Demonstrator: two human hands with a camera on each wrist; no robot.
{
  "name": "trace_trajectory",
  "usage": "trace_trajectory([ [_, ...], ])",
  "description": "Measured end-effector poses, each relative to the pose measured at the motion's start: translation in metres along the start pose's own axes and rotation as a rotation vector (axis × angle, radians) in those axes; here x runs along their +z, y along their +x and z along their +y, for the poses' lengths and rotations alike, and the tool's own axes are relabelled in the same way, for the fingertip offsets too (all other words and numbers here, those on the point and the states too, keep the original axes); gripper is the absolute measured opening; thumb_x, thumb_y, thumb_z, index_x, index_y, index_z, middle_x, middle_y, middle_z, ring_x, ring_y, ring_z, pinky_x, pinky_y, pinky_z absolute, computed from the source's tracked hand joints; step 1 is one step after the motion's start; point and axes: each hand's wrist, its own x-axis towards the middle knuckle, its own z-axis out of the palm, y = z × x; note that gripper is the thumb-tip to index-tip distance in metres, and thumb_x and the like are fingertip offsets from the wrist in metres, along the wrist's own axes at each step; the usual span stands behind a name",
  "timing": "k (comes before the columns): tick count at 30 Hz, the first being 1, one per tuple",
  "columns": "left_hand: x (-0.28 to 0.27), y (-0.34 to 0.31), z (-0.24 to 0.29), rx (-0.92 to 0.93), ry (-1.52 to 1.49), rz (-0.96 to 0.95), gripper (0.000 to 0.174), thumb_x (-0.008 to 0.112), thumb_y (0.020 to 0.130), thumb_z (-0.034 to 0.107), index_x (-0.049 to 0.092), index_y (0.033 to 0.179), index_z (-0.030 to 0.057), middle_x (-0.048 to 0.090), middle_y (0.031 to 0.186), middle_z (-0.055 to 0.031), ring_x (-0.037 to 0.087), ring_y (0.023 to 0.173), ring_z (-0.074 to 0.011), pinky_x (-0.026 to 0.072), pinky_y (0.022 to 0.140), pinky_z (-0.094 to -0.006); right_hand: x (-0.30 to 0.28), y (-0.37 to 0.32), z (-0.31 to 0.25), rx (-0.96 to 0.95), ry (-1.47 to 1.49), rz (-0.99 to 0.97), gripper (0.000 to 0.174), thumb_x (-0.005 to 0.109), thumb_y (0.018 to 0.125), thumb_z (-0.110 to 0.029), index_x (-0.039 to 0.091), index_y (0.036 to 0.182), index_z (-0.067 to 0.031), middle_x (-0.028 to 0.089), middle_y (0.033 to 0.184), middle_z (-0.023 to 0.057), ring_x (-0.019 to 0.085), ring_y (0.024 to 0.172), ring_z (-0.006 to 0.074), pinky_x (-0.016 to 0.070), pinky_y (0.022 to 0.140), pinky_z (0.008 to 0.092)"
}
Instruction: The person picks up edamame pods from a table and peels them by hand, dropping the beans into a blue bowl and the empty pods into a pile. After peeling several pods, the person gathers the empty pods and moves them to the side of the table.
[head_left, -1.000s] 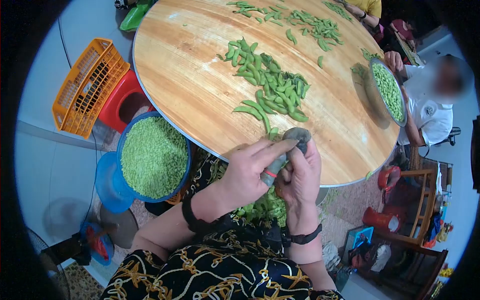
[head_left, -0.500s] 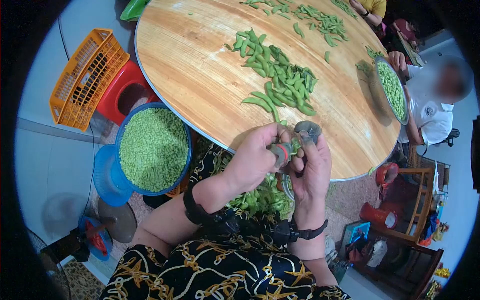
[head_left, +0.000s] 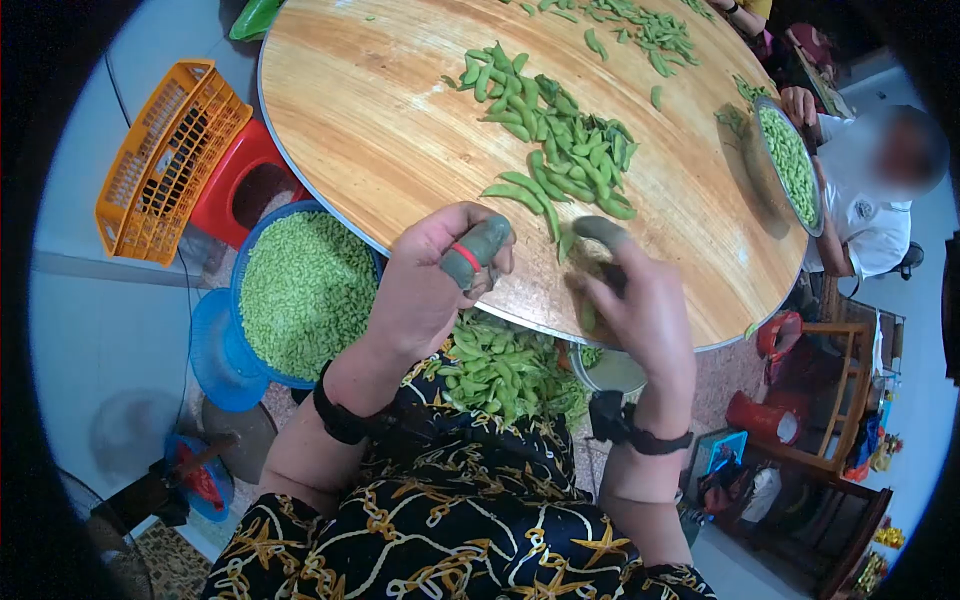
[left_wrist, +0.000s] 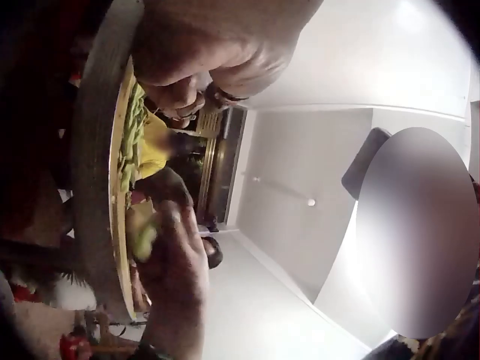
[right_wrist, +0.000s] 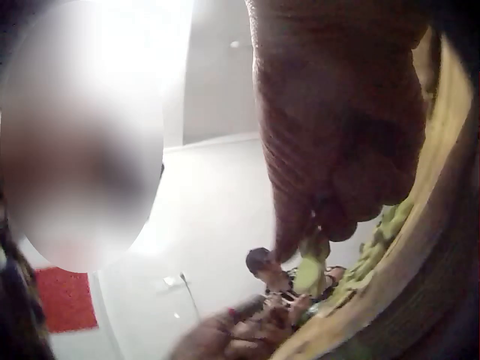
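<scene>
Pinching a pod (right_wrist: 310,274), clearest wrist-side, the right hand (head_left: 635,305) sits apart from the left hand (head_left: 428,280), seemingly curled empty

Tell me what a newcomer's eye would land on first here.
The two hands at the near edge of the round wooden table: the left hand wears a grey finger cover with a red band, and the right hand pinches a green pod. Beyond them a pile of green pods lies on the table, and to the left stands a blue basin full of shelled beans.

right hand (head_left: 632,300) blurred, pod (right_wrist: 311,274) partly hidden
</scene>
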Motion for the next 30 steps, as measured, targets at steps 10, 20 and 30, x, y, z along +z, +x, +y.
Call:
trace_trajectory([
  [10, 0.026, -0.001, 0.006, -0.146, 0.279, 0.035, 0.024, 0.051, 0.09, 0.013, 0.054, 0.112, 0.0048, 0.051, 0.08, 0.0037, 0.04, 0.06, -0.0013, 0.032, 0.051, -0.014, 0.015, -0.008, 0.01, -0.053, 0.342, 0.135, 0.015, 0.066, 0.076, -0.015, 0.061, 0.085, -0.0045, 0.058, 0.059, 0.0095, 0.058, 0.053, 0.016, 0.0438, 0.05, 0.0288],
  [20, 0.024, 0.011, -0.001, 0.138, 0.616, 0.112, 0.028, 0.052, 0.083, -0.001, 0.055, 0.111, 0.0013, 0.052, 0.081, -0.0014, 0.048, 0.065, -0.0082, 0.0381, 0.053, -0.0186, 0.038, 0.026, -0.006, -0.103, -0.471, 0.311, 0.021, 0.063, 0.076, -0.019, 0.053, 0.081, -0.0014, 0.058, 0.06, 0.0182, 0.06, 0.058, 0.0336, 0.0456, 0.05, 0.0412],
  [30, 0.036, 0.01, -0.007, 0.18, 1.079, -0.02, 0.019, 0.06, 0.078, 0.003, 0.059, 0.097, 0.0013, 0.061, 0.08, -0.006, 0.058, 0.07, -0.0129, 0.045, 0.06, -0.0255, 0.026, -0.009, 0.003, -0.049, 0.679, 0.192, 0.017, 0.056, 0.086, -0.015, 0.055, 0.091, 0.0008, 0.058, 0.071, 0.0038, 0.05, 0.062, 0.0111, 0.0424, 0.061, 0.0239],
])
